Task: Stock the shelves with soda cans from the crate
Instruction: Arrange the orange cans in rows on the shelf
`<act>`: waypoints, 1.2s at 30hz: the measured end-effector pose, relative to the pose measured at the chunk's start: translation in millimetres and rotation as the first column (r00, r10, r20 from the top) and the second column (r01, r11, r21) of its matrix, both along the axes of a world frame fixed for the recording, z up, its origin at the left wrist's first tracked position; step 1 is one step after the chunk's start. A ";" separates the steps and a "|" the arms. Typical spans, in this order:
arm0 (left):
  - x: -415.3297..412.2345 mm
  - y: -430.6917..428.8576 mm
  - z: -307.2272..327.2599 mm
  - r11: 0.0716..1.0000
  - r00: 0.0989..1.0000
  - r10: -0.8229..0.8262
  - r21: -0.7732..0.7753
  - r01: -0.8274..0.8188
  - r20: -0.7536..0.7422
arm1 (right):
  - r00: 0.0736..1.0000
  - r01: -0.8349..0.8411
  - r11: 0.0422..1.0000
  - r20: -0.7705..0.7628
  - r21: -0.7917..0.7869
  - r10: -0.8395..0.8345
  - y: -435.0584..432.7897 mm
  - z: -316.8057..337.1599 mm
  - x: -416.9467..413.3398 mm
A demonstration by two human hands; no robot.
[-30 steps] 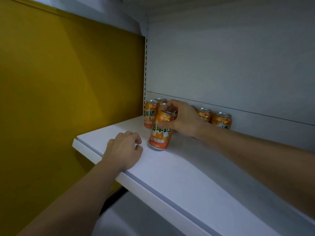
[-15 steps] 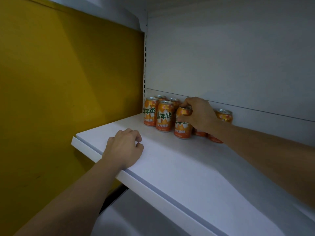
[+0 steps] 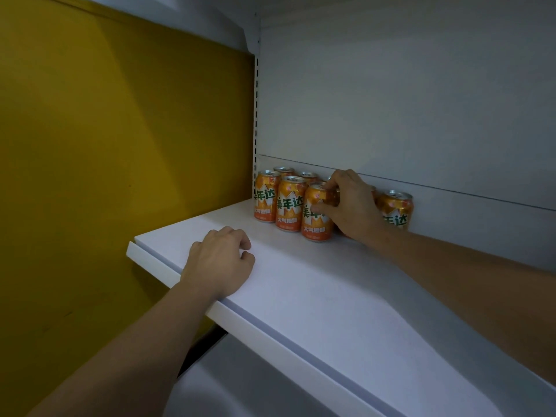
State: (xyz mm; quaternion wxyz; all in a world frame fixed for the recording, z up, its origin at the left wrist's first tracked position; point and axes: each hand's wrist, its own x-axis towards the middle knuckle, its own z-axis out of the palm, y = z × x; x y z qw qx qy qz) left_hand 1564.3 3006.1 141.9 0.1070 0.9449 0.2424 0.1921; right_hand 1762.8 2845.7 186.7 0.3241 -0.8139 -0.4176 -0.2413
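Several orange soda cans stand in two rows at the back left corner of the white shelf (image 3: 301,296). My right hand (image 3: 350,206) grips the rightmost front can (image 3: 314,219), which stands upright on the shelf beside another front-row can (image 3: 289,207). One more orange can (image 3: 395,209) stands against the back panel to the right of my hand. My left hand (image 3: 218,261) rests near the shelf's front edge with its fingers curled and nothing in it. The crate is not in view.
A yellow wall (image 3: 120,161) bounds the shelf on the left. A grey back panel (image 3: 406,100) rises behind the cans. A lower white shelf (image 3: 240,383) shows beneath. The right part of the upper shelf is bare.
My right hand carried the can from the shelf's front area back into the front row and set it upright beside the others. My left hand stayed in place.
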 end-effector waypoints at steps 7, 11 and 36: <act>1.2 0.6 0.1 1.000 1.000 0.005 -0.004 -0.005 0.004 | 0.992 -0.014 0.994 0.129 0.109 0.000 -3.2 5.9 1.6; 2.4 2.2 -1.1 1.000 1.000 0.018 -0.023 -0.017 0.025 | 0.998 -0.028 0.995 0.062 0.095 0.022 -0.6 14.4 2.7; -113.3 30.7 -73.8 0.979 0.982 -0.014 0.201 -0.024 0.186 | 0.831 -0.469 0.834 0.177 -0.290 0.528 127.3 -29.3 -183.6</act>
